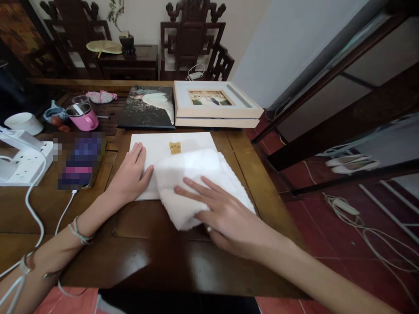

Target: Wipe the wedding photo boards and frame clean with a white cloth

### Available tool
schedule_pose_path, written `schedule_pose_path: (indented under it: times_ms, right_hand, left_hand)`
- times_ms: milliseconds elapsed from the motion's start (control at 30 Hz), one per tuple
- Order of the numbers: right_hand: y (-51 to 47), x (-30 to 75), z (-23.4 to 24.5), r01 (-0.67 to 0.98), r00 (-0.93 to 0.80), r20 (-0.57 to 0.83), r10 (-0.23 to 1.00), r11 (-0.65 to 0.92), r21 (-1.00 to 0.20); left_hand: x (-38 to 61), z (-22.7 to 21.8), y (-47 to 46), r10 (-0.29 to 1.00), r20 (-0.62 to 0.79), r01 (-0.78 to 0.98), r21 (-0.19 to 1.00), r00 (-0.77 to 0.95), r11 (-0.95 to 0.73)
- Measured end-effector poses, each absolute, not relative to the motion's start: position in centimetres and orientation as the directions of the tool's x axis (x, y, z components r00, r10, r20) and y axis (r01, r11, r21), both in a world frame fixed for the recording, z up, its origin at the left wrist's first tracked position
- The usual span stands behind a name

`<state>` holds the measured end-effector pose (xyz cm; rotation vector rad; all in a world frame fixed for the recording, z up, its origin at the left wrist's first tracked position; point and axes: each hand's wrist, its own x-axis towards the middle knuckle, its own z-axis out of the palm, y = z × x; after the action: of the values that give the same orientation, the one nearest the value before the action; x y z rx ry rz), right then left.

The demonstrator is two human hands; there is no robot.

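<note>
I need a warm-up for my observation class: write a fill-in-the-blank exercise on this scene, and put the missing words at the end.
1. The right hand rests on a cloth that is ____ in colour.
2. In the picture, the left hand lies on the board, to the ____ of the cloth.
3. The mug is ____ on the outside.
4. The pale frame lies to the ____ of the dark picture.

Missing words: white; left; pink; right.
</note>
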<state>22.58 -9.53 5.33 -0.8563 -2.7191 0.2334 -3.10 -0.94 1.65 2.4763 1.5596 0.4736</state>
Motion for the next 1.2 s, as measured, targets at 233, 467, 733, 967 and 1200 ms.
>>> schedule_pose_path:
  times_ms: [233,467,733,967,1200]
  right_hand:
    - [-4.8,22.5,4.5,0.657,-0.682,0.231,0.693,0.721,-0.223]
    - [-5.4,21.5,4.3,0.695,-0.657,0.220,0.721,0.692,-0.194]
    - [-10.4,21.2,3.9,0.584,-0.728,0.303,0.616,0.787,-0.198]
    - [-6.5,22.5,5.3,0.608,-0.727,0.208,0.655,0.754,-0.248]
    - [-4.8,21.0,4.0,0.710,-0.627,0.217,0.748,0.664,-0.234]
  left_hand:
    - [-2.8,2.0,-2.6,0.907,0.151,0.856,0.302,0.392,-0.420]
    - [-2.9,1.9,-2.5,0.905,0.156,0.850,0.311,0.395,-0.425]
    - [-3.2,1.7,-0.7,0.897,0.176,0.837,0.324,0.404,-0.441]
    - [-3.2,2.1,-2.1,0.904,0.166,0.844,0.326,0.393,-0.426]
    - [-3.0,1.4,-2.4,0.901,0.175,0.837,0.335,0.397,-0.433]
